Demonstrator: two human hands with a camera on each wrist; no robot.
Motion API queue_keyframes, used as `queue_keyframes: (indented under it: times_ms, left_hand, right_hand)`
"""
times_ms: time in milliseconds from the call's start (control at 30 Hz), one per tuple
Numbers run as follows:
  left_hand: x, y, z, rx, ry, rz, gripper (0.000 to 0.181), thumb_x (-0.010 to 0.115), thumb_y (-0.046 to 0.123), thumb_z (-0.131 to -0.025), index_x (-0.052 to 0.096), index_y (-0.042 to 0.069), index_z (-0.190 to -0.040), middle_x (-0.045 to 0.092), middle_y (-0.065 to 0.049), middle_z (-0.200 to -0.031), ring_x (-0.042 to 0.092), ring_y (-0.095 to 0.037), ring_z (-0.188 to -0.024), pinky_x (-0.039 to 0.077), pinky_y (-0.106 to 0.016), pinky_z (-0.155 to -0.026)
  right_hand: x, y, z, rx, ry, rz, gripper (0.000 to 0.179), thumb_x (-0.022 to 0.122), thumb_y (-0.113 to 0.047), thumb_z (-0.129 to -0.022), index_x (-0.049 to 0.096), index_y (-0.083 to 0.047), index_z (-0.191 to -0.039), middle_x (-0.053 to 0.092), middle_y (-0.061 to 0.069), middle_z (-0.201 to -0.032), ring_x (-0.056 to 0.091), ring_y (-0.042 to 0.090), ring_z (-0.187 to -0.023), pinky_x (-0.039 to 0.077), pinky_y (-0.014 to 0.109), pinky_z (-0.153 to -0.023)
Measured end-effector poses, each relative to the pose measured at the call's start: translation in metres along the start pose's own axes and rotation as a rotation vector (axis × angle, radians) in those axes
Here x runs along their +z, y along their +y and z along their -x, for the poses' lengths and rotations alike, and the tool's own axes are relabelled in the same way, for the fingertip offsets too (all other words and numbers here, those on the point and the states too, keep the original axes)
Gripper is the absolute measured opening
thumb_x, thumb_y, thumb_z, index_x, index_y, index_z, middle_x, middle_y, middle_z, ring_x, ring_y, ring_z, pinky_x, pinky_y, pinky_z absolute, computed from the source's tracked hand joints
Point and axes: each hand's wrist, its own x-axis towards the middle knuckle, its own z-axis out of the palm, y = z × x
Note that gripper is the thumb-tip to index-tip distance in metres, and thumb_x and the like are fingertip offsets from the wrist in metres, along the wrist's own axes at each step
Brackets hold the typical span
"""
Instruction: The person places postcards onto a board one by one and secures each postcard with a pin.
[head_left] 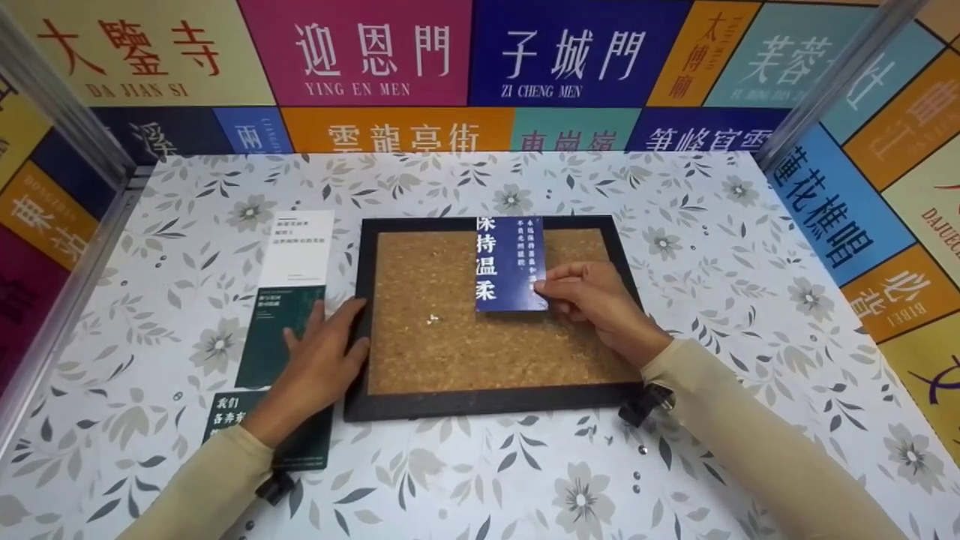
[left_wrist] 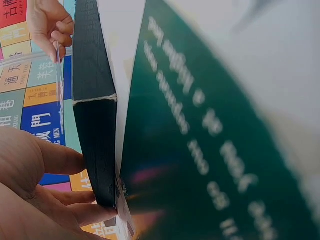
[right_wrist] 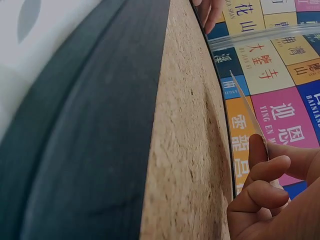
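A blue card [head_left: 510, 264] with white characters is pinched at its right edge by my right hand [head_left: 600, 307], over the corkboard [head_left: 450, 352]. In the right wrist view the card [right_wrist: 248, 106] shows edge-on, raised off the cork between thumb and fingers. My left hand [head_left: 319, 364] rests at the board's left side, fingers fairly straight and fingertips right at the black frame [head_left: 360, 322]. From the left wrist, the fingers [left_wrist: 67, 162] lie against the frame's outer side. A small shiny bit [head_left: 433, 319] sits on the cork.
Left of the board lie a white card [head_left: 300, 251], a dark green card [head_left: 274, 337] and another dark green card [head_left: 304, 439], partly under the left arm. Small shiny bits [head_left: 643, 450] dot the flowered tabletop at front right. Panels with large characters [head_left: 375, 60] stand behind.
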Motion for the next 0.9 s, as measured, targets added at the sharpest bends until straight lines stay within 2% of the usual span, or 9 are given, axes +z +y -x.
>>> queue_keyframes:
  times_ms: [267, 467, 700, 767, 900]
  left_hand:
    - [0.002, -0.005, -0.003, 0.001, -0.004, -0.011, 0.058, 0.06, 0.01, -0.11, 0.043, 0.001, -0.164, 0.039, -0.031, -0.17, 0.004, -0.062, -0.162, -0.01, -0.092, -0.113]
    - [0.002, -0.007, -0.001, 0.01, -0.006, -0.001, 0.057, 0.059, 0.013, -0.111, 0.042, 0.003, -0.165, 0.038, -0.03, -0.171, 0.003, -0.062, -0.163, -0.01, -0.092, -0.113]
    - [0.009, -0.019, -0.006, 0.036, 0.027, -0.008, 0.057, 0.061, 0.015, -0.11, 0.044, 0.005, -0.164, 0.04, -0.028, -0.171, 0.006, -0.063, -0.162, -0.01, -0.093, -0.112]
    - [0.007, -0.015, -0.006, 0.022, 0.011, -0.013, 0.057, 0.06, 0.014, -0.11, 0.044, 0.006, -0.165, 0.04, -0.027, -0.171, 0.005, -0.062, -0.162, -0.01, -0.093, -0.112]
    - [0.011, -0.027, -0.011, 0.022, 0.003, -0.027, 0.058, 0.059, 0.016, -0.111, 0.042, 0.006, -0.166, 0.039, -0.026, -0.172, 0.004, -0.061, -0.163, -0.01, -0.093, -0.112]
  right_hand:
    - [0.012, 0.0, -0.003, -0.011, -0.019, -0.012, 0.01, 0.082, -0.005, -0.097, 0.072, -0.004, -0.097, 0.065, -0.002, -0.067, 0.049, 0.005, -0.055, 0.031, 0.018, -0.047]
    - [0.022, -0.001, -0.006, -0.028, -0.027, -0.003, 0.009, 0.082, -0.005, -0.097, 0.073, -0.003, -0.098, 0.067, -0.001, -0.07, 0.049, 0.005, -0.055, 0.031, 0.017, -0.046]
    - [0.032, -0.005, -0.01, -0.015, -0.03, 0.001, 0.009, 0.082, -0.006, -0.097, 0.074, -0.003, -0.099, 0.07, 0.0, -0.073, 0.05, 0.007, -0.057, 0.032, 0.019, -0.047]
    - [0.034, -0.006, -0.011, -0.014, -0.033, 0.005, 0.009, 0.082, -0.006, -0.097, 0.074, -0.003, -0.1, 0.07, 0.0, -0.073, 0.05, 0.007, -0.057, 0.033, 0.019, -0.047]
    - [0.039, -0.007, -0.014, -0.014, -0.042, 0.004, 0.011, 0.083, -0.007, -0.097, 0.074, -0.003, -0.101, 0.069, 0.0, -0.073, 0.05, 0.007, -0.058, 0.034, 0.019, -0.048]
